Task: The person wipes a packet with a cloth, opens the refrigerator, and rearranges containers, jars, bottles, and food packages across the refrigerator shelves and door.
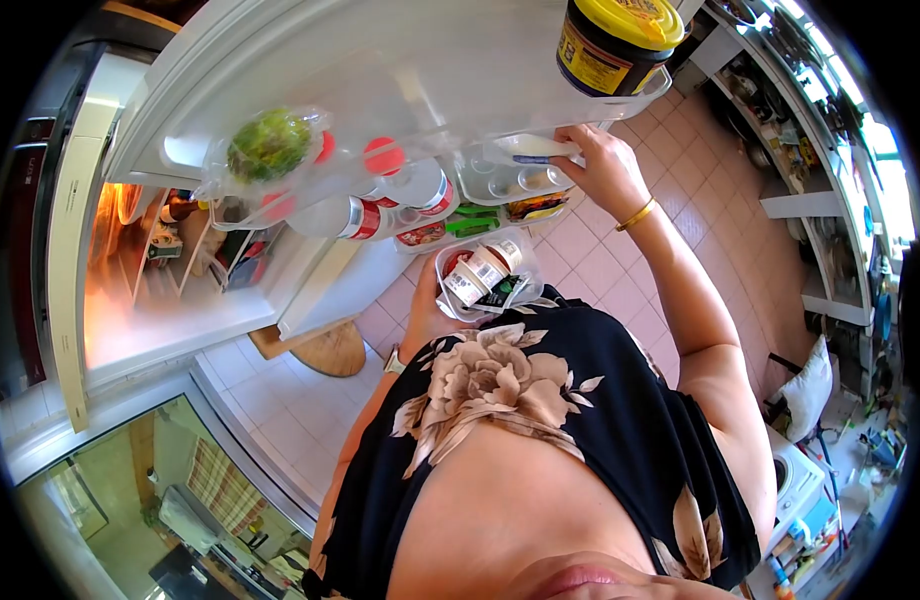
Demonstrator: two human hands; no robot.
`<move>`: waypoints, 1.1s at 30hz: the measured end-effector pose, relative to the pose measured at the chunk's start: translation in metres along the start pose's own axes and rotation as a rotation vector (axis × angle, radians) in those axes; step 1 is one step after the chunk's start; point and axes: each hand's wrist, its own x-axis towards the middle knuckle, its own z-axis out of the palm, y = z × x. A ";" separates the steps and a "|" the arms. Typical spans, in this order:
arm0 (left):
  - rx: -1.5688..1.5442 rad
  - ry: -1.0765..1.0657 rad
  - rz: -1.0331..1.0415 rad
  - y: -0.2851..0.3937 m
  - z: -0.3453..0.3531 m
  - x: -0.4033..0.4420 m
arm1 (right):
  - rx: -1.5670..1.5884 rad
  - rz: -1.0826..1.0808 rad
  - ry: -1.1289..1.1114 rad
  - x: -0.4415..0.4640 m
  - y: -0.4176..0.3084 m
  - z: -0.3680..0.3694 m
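My left hand (426,305), with a watch at the wrist, grips the side of a clear plastic bin (528,292) close to my body. Inside the bin are white labelled tubs (480,272) and a dark green packet (502,292). My right hand (605,172), with a yellow bangle, pinches a white item with a blue stripe (536,150) at the fridge door's shelf; its kind is unclear. Just below it, a clear holder with round hollows (515,183) sits in the door. Bottles with red caps (384,156) lie to the left.
The fridge door (380,70) stands open before me. Its upper shelf holds a yellow-lidded jar (620,45) and bagged greens (270,148). Lower down are colourful packets (536,207). Lit fridge shelves (165,245) are at left, kitchen shelving (780,130) at right, and a tiled floor (670,200) beneath.
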 end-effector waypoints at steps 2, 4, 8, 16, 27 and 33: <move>0.011 -0.024 0.074 -0.002 -0.003 -0.001 | -0.026 0.065 -0.086 -0.002 0.002 0.000; 0.010 -0.011 0.073 -0.001 -0.001 -0.004 | -0.005 0.063 -0.094 -0.004 0.005 0.003; -0.006 -0.031 0.073 0.003 0.000 -0.005 | 0.050 0.047 -0.117 -0.004 0.009 0.003; -0.009 -0.027 0.092 -0.009 -0.003 -0.004 | 0.110 0.066 -0.188 -0.005 0.012 0.002; 0.177 -0.024 0.122 -0.012 -0.008 0.005 | 0.422 0.085 0.120 -0.019 0.017 0.014; 0.367 -0.112 0.255 0.057 0.023 0.045 | 0.594 0.092 0.569 -0.034 0.022 -0.019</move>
